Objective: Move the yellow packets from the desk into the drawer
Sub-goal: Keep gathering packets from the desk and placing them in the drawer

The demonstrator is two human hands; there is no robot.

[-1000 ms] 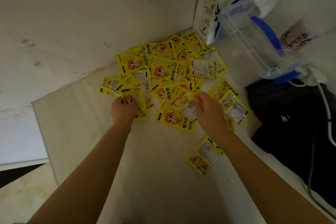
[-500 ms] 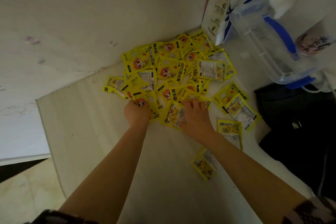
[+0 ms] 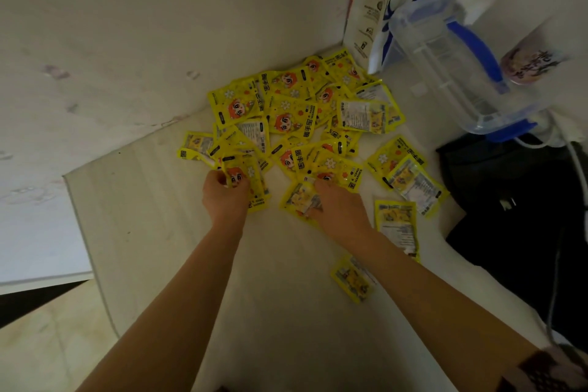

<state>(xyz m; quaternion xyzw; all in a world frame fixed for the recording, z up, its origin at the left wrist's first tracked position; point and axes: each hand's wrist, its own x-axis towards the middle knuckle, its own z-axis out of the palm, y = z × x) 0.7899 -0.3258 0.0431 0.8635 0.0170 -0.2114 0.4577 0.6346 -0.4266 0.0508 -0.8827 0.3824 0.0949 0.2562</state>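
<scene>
Both bare forearms reach forward from the bottom of the view, converging slightly toward the middle. Left hand (image 3: pixel 225 193) back up, knuckles toward camera, fingers curled under with the thumb side pinching a yellow packet (image 3: pixel 245 180) at its near edge. Right hand (image 3: pixel 342 205) lies palm down, back up, fingers bent and gripping a yellow packet (image 3: pixel 299 199) under the fingertips. Wrists roughly straight, the hands near each other but apart. Patterned sleeve edge at lower right corner.

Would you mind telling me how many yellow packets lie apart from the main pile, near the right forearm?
2. One packet lies just right of the right hand; another packet lies nearer the camera, partly under the forearm. Others may be hidden beneath the arm.
</scene>
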